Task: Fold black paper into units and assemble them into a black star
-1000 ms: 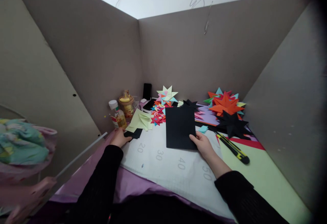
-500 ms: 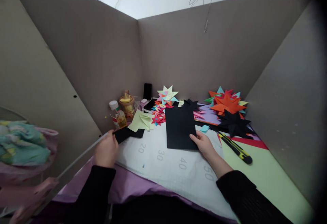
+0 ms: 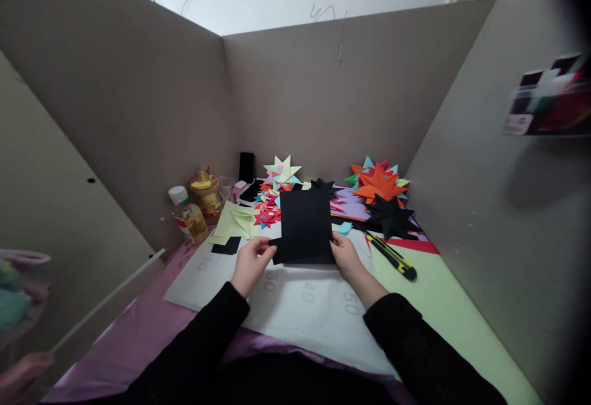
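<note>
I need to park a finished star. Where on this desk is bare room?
Bare: the white mat nearer than the left hand and right hand; the green sheet right of the knife; the purple cloth left of the mat. Crowded: the back, from bottle to stars, behind the black sheet.

A yellow-and-black utility knife [image 3: 391, 256] lies on a lime-green sheet [image 3: 443, 306], near a black paper star [image 3: 390, 215] and an orange one [image 3: 378, 184]. By the cardboard wall [image 3: 138, 116] on the left stand a glue bottle [image 3: 189, 220] and a yellow-lidded jar [image 3: 206, 189], with folded pale green paper [image 3: 233, 223] just beside them.
</note>
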A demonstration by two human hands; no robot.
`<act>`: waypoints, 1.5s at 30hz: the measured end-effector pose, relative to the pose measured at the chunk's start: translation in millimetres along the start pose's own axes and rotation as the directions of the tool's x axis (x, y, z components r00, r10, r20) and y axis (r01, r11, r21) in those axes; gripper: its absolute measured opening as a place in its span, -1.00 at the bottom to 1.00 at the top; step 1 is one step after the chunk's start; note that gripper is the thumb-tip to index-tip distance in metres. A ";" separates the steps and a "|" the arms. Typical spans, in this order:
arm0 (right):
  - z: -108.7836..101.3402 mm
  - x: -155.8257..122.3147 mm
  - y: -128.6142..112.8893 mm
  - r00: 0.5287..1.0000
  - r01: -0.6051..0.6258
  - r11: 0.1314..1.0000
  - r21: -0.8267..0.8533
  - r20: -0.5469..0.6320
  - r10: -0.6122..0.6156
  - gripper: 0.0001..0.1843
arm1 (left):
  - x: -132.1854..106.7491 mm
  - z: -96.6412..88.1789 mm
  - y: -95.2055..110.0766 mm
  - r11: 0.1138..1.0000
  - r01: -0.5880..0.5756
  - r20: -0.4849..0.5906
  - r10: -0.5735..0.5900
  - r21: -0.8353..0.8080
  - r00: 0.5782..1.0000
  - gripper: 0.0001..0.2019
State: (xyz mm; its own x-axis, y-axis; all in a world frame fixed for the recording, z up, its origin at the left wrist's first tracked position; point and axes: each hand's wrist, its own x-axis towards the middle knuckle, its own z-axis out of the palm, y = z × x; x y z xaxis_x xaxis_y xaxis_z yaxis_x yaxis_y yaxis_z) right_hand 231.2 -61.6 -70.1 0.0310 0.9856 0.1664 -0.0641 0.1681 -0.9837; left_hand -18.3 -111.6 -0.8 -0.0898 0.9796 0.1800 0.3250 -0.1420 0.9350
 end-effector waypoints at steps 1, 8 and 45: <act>0.0 0.4 -1.5 1.000 0.001 1.000 0.014 -0.004 -0.001 -0.66 | 10.5 8.6 -5.0 1.000 0.022 0.031 -0.021 -0.021 0.999 -0.76; 1.1 2.7 -7.3 1.000 -0.014 0.998 0.057 -0.017 0.015 -0.60 | 43.2 44.9 -39.4 0.990 0.057 0.143 -0.038 -0.130 0.989 -0.70; -2.8 5.6 6.0 0.997 -0.033 0.953 -0.300 -0.076 0.011 -0.76 | 51.0 38.6 -57.5 0.989 -0.106 0.100 0.096 0.104 0.990 -0.79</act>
State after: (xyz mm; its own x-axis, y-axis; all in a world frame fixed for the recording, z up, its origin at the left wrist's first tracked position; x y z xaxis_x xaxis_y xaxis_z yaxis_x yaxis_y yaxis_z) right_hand 233.8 -55.1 -75.3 0.1065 0.9829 0.1500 0.2370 0.1214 -0.9639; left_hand -5.2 -47.9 -57.2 0.0363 0.9707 0.2374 0.4291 -0.2297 0.8736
